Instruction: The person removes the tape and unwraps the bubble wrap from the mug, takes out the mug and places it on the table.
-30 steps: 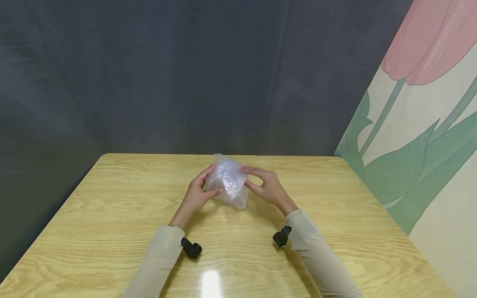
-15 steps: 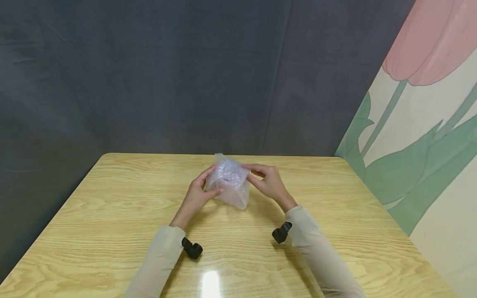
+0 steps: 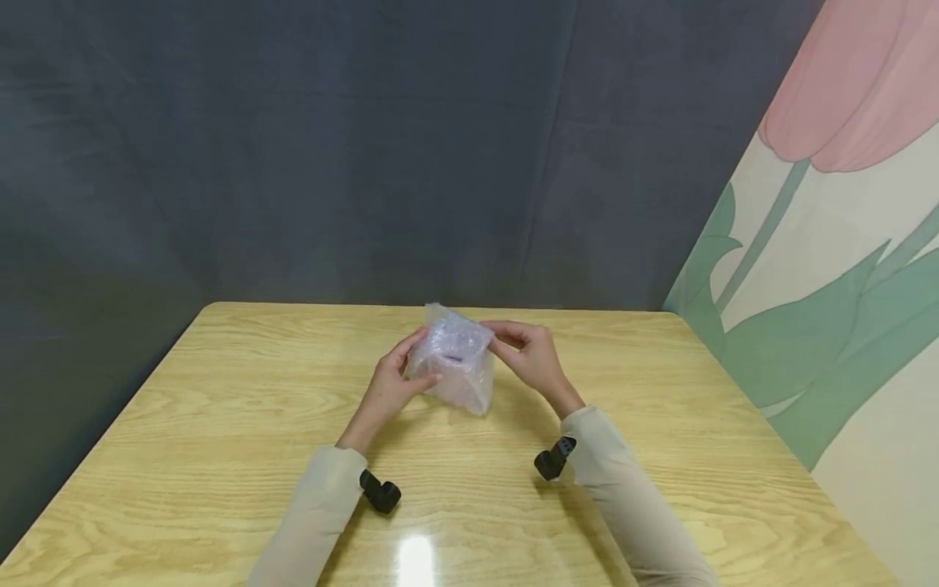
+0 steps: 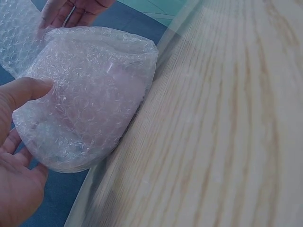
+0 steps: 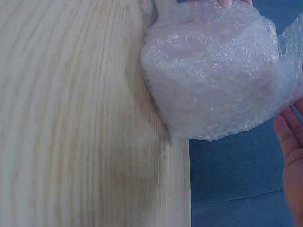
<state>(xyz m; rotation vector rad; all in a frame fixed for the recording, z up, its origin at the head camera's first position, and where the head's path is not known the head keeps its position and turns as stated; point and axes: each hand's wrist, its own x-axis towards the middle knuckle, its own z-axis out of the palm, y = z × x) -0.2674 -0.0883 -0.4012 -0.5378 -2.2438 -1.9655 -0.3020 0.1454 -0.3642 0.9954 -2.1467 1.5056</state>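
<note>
A bubble-wrapped bundle [image 3: 460, 379] stands on the table near its far edge. Through the clear bubble wrap [image 4: 90, 94] something pale pink shows in the wrist views, but its kind is hidden. My left hand [image 3: 387, 390] holds the bundle from the left, thumb on the near face and fingers behind. At the upper right, my right hand [image 3: 539, 359] pinches a corner of the wrap between thumb and fingers. A loose flap [image 4: 18, 35] of wrap stretches away from the bundle near the right hand. A small dark slit is visible on the bundle's top in the head view.
The wood-grain table [image 3: 220, 456] reaches from the person to a dark curtain [image 3: 352, 163] behind its far edge. On the right is a wall [image 3: 829, 244] painted with a tulip. A small black camera [image 3: 381, 493] sits at the left wrist and another [image 3: 555, 458] at the right.
My right hand has shifted slightly up and right, drawing the wrap's corner with it. The top of the wrap has opened a little and shows a dark slit. The left hand stays nearly still.
</note>
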